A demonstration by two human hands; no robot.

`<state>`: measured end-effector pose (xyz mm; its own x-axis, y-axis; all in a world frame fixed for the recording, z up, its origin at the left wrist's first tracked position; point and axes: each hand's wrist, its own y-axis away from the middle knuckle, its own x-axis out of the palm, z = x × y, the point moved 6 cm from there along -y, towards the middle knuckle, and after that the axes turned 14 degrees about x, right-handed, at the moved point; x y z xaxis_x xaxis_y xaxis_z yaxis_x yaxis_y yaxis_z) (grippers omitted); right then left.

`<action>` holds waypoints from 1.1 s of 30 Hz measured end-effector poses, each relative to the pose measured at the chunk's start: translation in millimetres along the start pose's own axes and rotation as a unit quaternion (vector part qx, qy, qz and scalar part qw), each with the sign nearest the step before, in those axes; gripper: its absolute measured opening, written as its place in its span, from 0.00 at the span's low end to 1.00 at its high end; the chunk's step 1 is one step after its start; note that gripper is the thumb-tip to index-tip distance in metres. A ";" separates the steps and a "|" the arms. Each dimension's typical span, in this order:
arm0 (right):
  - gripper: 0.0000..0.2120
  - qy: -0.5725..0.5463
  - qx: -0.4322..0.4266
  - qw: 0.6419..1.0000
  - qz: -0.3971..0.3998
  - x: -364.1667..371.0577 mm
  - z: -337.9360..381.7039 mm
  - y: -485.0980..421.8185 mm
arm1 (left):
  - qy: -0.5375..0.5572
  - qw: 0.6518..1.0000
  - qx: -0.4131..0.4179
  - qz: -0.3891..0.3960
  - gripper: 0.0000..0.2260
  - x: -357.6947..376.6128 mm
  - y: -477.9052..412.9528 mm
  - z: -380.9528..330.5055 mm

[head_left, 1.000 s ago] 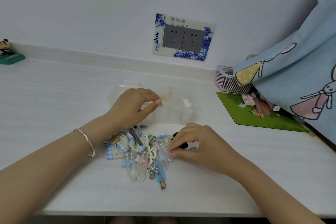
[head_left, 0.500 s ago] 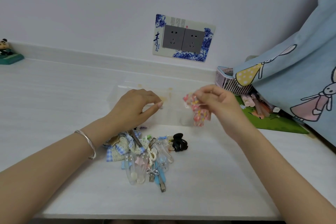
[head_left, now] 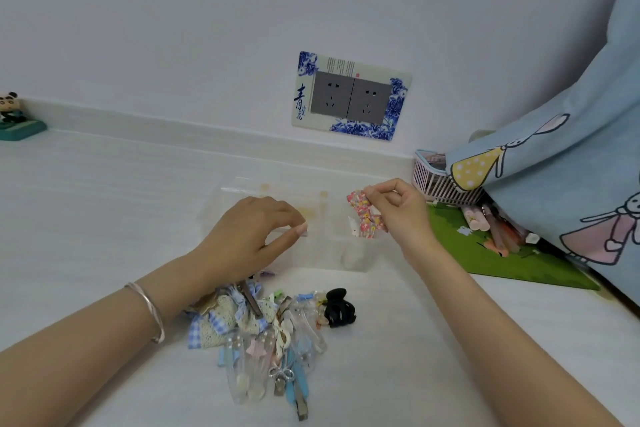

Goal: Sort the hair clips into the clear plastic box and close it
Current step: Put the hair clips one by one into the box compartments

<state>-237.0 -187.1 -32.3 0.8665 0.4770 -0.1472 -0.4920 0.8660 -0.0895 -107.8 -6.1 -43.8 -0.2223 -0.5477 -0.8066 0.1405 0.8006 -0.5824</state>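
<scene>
The clear plastic box (head_left: 242,194) stands open on the white table, past a heap of hair clips (head_left: 263,333). A black claw clip (head_left: 339,308) lies at the heap's right edge. My left hand (head_left: 249,239) pinches the box's near wall with thumb and forefinger. My right hand (head_left: 398,211) holds a pink floral bow clip (head_left: 365,218) over the right end of the box. The clip hangs from my fingertips.
A pink slatted basket (head_left: 434,184) and a green mat (head_left: 502,253) with pens lie to the right, under a blue rabbit-print cloth (head_left: 571,166). A wall socket plate (head_left: 349,97) is behind the box. A small panda figure (head_left: 14,114) stands far left.
My right hand picked the floral bow clip out of the heap and lifted it up and right over the box. My left hand stayed on the box's wall.
</scene>
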 end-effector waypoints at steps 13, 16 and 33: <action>0.08 0.244 -0.103 0.954 0.140 -14.6 21.7 12.6 | -0.009 1.000 0.003 -0.004 0.19 0.3 -0.1 0.5; 0.11 0.326 -0.150 0.924 0.135 -9.6 20.5 18.1 | -0.008 1.000 0.000 -0.007 0.19 0.3 -0.2 1.4; 0.23 0.480 -0.175 0.853 0.105 6.6 17.2 32.4 | -0.009 1.000 -0.003 -0.002 0.21 -1.9 -0.2 -0.3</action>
<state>-245.8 -153.3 -19.2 0.3697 0.1273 -0.9204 -0.7688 0.5982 -0.2261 -107.7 -5.1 -42.1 -0.2063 -0.5552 -0.8057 0.1340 0.7997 -0.5853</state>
